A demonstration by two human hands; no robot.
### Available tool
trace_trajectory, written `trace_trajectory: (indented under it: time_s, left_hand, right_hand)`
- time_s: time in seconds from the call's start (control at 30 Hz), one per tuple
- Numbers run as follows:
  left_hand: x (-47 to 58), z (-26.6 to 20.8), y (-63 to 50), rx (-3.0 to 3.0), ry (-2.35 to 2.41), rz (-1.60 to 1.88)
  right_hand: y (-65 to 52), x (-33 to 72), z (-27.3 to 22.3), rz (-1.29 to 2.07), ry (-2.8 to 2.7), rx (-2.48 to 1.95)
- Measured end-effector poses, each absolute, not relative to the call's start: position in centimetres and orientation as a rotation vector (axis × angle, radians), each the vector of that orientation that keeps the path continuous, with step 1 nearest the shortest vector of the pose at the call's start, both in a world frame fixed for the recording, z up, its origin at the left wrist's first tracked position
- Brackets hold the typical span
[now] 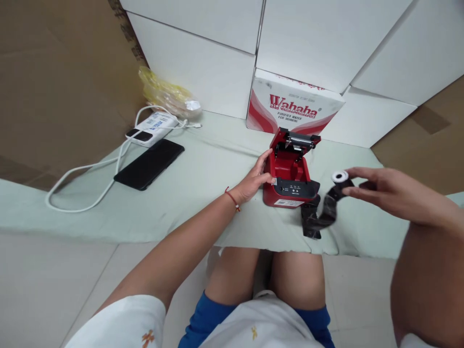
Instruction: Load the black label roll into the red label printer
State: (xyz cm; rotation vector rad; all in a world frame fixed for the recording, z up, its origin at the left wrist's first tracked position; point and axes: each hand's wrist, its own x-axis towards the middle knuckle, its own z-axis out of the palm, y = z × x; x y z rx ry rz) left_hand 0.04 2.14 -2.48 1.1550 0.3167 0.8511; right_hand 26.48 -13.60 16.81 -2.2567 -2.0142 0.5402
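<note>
A small red printer [288, 195] stands on the cloth-covered table with its lid [295, 140] raised and its inner bay bare. My left hand [252, 183] grips the printer's left side, the thumb at the front panel and the fingers along the side wall. To the right of the printer, my right hand [389, 191] pinches a paper roll [340, 177] with a white core between thumb and fingers. From the roll a dark, glossy strip [319, 221] hangs down, curling to the table beside the printer's front right corner.
A black phone [149, 164], a white power bank [157, 126] with a looped white cable [72, 208] and a yellow plastic bag [165, 89] lie at the left. A Wahaha carton [290, 106] stands behind the printer, against white boxes [203, 58]. The table's front edge is near my legs.
</note>
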Motion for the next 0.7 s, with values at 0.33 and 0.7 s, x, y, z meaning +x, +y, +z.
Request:
trace_trajectory:
  time_s: [0.33, 0.7]
  left_hand:
    - [0.1, -2.5, 2.2, 1.137, 0.307, 0.861]
    - [0.0, -2.2, 2.0, 1.131, 0.299, 0.851]
  right_hand:
    - [-14.2, 29.2, 7.2, 0.361, -1.950, -2.486]
    - [-13.4, 24.5, 4.4, 0.205, -2.131, -2.389]
